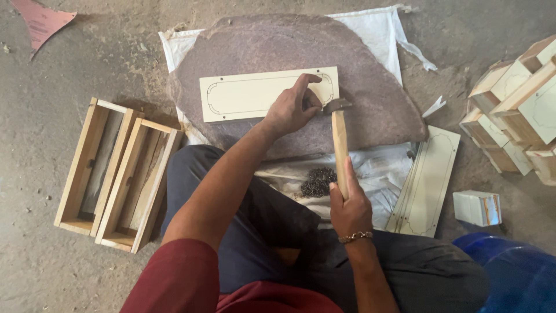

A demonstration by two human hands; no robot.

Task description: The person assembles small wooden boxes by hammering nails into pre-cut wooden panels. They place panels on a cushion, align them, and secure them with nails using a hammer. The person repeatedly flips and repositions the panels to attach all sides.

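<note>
A cream panel [249,93] with a thin outlined border lies flat on a large reddish-brown stone slab [370,104]. My left hand [292,107] rests on the panel's right end, fingers pinched together as if holding something small; what is in them is too small to see. My right hand [349,206] grips the wooden handle of a hammer [340,136], whose dark metal head sits just right of my left fingers, close above the panel's lower right corner. A heap of small dark nails [318,181] lies on white sacking between my knees.
Two open wooden box frames [116,174] lie on the floor at the left. More cream panels [425,182] lean at the right, by a small white box [478,207]. Finished wooden boxes [518,104] are stacked at far right. A blue object [518,272] sits at lower right.
</note>
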